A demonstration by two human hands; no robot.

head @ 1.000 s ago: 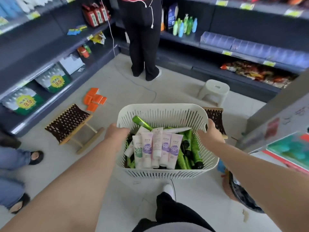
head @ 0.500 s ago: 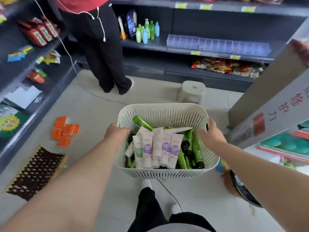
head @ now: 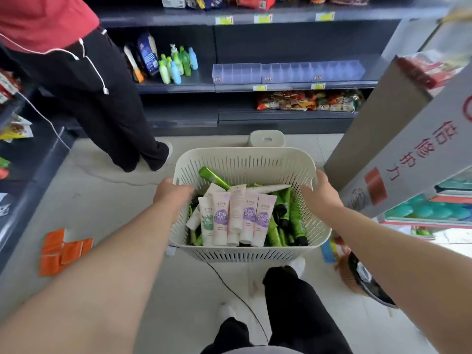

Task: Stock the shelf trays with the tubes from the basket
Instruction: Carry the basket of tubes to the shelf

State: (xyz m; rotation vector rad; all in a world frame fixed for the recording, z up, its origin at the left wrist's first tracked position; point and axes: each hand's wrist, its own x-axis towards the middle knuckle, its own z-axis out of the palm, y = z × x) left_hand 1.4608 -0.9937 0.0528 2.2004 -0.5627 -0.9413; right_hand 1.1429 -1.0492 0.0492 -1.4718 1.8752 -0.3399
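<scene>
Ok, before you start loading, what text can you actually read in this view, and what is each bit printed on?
"倍省节力" in red, my best reading: slanted grey-white signboard at right.
Yellow shelf price tags: too blurred to read.
Small labels on the clear blue divider trays: unreadable.
Print on the pink and white tubes in the white slotted basket: too small.
Dark blue pouch on the shelf: blurred.

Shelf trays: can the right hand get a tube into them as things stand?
Probably not yet. The right hand and left hand both grip the basket; the shelf trays sit well beyond it.
</scene>
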